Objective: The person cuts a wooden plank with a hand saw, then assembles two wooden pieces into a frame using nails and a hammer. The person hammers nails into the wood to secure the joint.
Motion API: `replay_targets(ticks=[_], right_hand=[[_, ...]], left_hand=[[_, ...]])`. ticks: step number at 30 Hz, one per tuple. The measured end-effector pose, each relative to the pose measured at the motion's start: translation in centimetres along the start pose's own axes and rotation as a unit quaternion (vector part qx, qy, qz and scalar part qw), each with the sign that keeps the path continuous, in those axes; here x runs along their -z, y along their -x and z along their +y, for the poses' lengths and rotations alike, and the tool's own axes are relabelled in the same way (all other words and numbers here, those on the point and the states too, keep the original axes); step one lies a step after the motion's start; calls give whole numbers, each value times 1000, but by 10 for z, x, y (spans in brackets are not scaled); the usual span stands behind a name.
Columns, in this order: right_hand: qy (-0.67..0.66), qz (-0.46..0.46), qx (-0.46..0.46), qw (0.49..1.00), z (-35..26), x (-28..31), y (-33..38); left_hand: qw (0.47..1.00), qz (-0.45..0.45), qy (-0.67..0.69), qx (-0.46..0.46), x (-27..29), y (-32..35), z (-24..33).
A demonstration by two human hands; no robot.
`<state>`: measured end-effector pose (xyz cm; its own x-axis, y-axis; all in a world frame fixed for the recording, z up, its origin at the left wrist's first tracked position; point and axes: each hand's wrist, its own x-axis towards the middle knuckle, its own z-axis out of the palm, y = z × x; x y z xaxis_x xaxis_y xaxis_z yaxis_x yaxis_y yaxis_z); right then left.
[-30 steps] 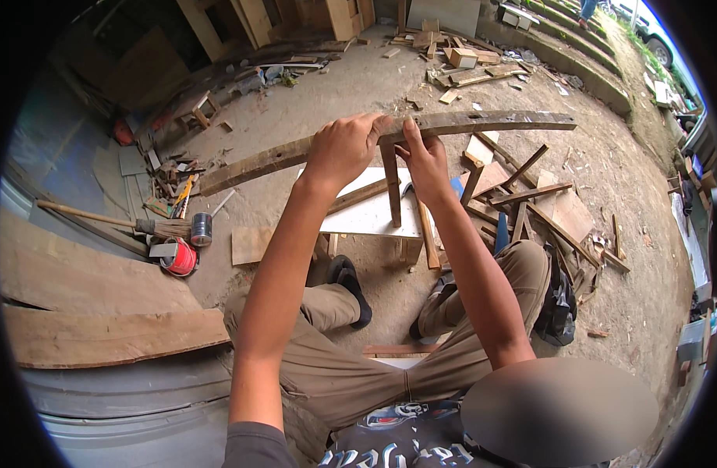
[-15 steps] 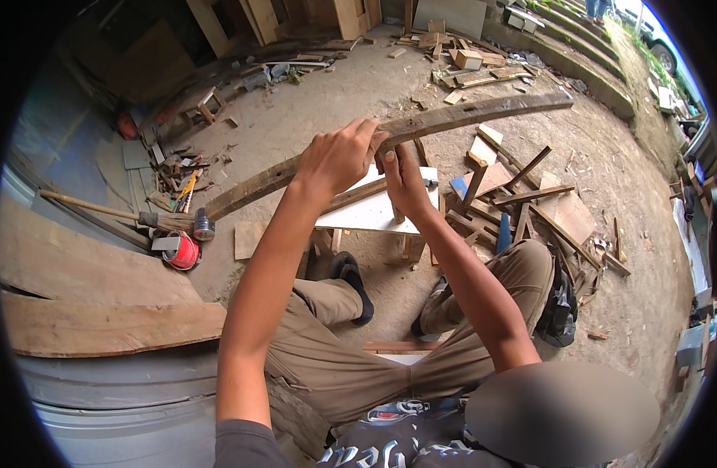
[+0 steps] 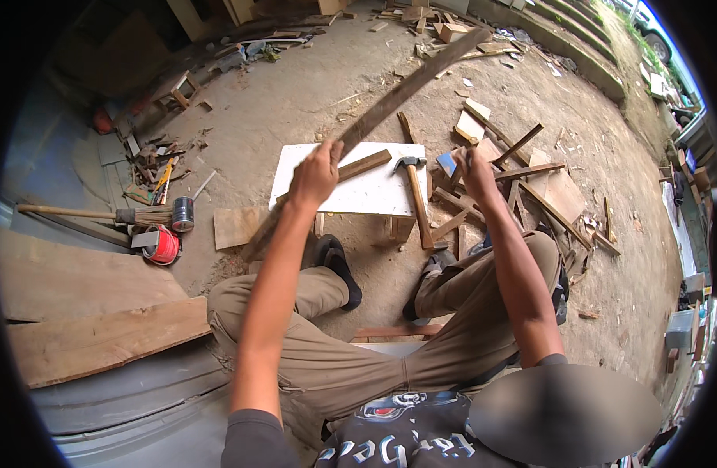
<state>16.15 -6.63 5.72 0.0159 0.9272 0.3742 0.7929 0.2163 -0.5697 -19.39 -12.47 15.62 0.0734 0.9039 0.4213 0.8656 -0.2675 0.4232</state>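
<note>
My left hand (image 3: 315, 173) is closed round a long, weathered wooden batten (image 3: 409, 92). The batten slants from beside my left knee up to the far right, over a low white-topped bench (image 3: 296, 164). Beyond the bench's right end, my right hand (image 3: 475, 171) is raised near the scrap wood with its fingers curled. Whatever is in those fingers, if anything, I cannot make out. A claw hammer (image 3: 415, 191) rests at the right of the white top, its handle pointing toward my feet. A shorter wooden strip (image 3: 366, 164) lies across the top, partly under the batten.
Scrap wood (image 3: 530, 183) is heaped on the right. On the left are a broom (image 3: 144, 216), a tin can (image 3: 183, 214), a red bucket (image 3: 165, 246) and a wide plank (image 3: 109, 335). Concrete steps (image 3: 569, 43) rise at the far right.
My right hand has left the batten and moved right. The batten has swung steeper, its far end going up and left, its near end toward my knee. The hammer now shows fully.
</note>
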Motion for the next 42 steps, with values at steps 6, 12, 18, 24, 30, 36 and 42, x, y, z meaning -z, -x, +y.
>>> replay_targets(ticks=[6, 12, 18, 24, 30, 36, 42], right_hand=[[239, -125, 3, 963, 26, -42, 57], [121, -134, 1, 983, -73, -83, 61], [121, -119, -63, 984, -60, -112, 53], [12, -236, -69, 969, -129, -120, 55], [-50, -285, -8, 957, -216, -195, 26], [-38, -282, -7, 959, -174, -161, 31], [18, -76, -111, 991, -72, -91, 41]], left_hand=[[988, -56, -5, 143, -46, 48, -43], [981, 32, -10, 190, -30, 57, -71], [968, 56, 3, 245, -10, 66, -94], [960, 92, -22, 263, 14, 86, -114], [964, 57, -37, 258, 16, 79, -102], [973, 35, -50, 222, -7, 79, -92], [986, -4, -58, 158, -59, 71, -81]])
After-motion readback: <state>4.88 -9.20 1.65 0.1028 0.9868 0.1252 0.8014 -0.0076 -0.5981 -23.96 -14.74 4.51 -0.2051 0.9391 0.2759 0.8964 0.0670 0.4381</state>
